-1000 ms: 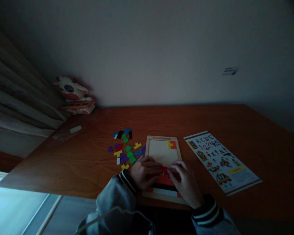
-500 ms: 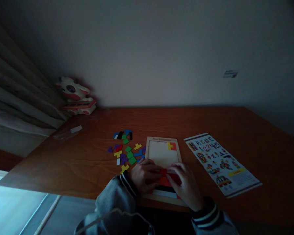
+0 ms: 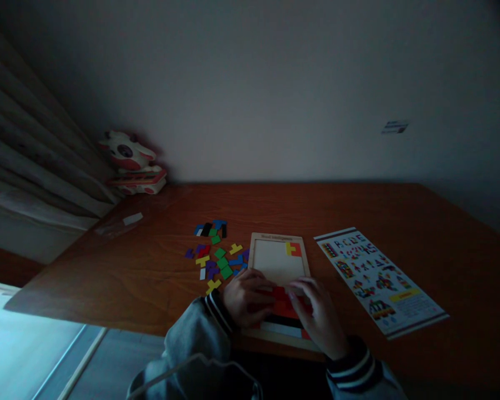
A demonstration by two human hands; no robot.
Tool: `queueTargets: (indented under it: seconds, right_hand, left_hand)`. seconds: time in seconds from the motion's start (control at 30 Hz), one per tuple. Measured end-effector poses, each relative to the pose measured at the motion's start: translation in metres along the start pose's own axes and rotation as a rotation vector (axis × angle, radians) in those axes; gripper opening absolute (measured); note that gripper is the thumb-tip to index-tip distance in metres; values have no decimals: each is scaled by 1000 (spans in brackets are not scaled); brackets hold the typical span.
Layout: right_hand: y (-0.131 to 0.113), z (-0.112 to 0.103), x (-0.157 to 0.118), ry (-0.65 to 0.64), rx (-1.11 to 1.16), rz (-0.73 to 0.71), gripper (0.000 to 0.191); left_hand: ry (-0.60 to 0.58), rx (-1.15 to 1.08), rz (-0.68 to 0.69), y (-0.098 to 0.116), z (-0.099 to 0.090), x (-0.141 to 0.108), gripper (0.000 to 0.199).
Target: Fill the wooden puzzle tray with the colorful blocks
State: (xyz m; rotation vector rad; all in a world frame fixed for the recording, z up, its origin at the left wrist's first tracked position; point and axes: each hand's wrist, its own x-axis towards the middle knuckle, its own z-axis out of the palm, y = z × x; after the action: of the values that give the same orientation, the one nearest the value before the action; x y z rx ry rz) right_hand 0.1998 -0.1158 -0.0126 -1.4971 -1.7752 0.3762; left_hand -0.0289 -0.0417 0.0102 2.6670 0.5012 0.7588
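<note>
Baring more of the red pieces (image 3: 280, 300) than before, the left hand (image 3: 248, 297), fingers close together, and right hand (image 3: 320, 316), fingers slightly parted, pinch unclear, cover one tabletop board (image 3: 270, 262); then three loose yellow pieces (image 3: 213, 286), one sheet (image 3: 379, 278), one toy cow (image 3: 129, 153)

Loose grey left sleeve (image 3: 194, 336), matching grey right sleeve (image 3: 385, 383), black left cuff (image 3: 219, 312) and black right cuff (image 3: 353, 366), each banded with pale stripes, bare left hand (image 3: 246, 297), bare right hand (image 3: 320, 316), thin pale cord (image 3: 200, 355) crossing the left sleeve.
</note>
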Motion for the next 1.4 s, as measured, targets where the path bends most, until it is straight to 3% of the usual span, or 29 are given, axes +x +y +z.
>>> queueTargets:
  seconds: [0.17, 0.4, 0.87, 1.07, 1.27, 1.4]
  right_hand:
    - [9, -8, -7, 114, 36, 29, 21]
    - [17, -12, -17, 92, -17, 44, 22]
    - [16, -10, -16, 41, -83, 8, 20]
    - [20, -10, -17, 54, -48, 36, 23]
    - [21, -11, -17, 66, -30, 40, 27]
    - [22, -11, -18, 78, -28, 43, 27]
  left_hand:
    - [108, 69, -98, 1, -10, -17, 24]
    - [222, 125, -225, 0, -23, -49, 28]
    - [189, 111, -252, 0, -18, -50, 24]
    - [238, 151, -251, 2, -18, -49, 23]
    - [372, 352, -445, -11, -31, -71, 23]
    - [374, 452, -513, -19, -40, -87, 22]
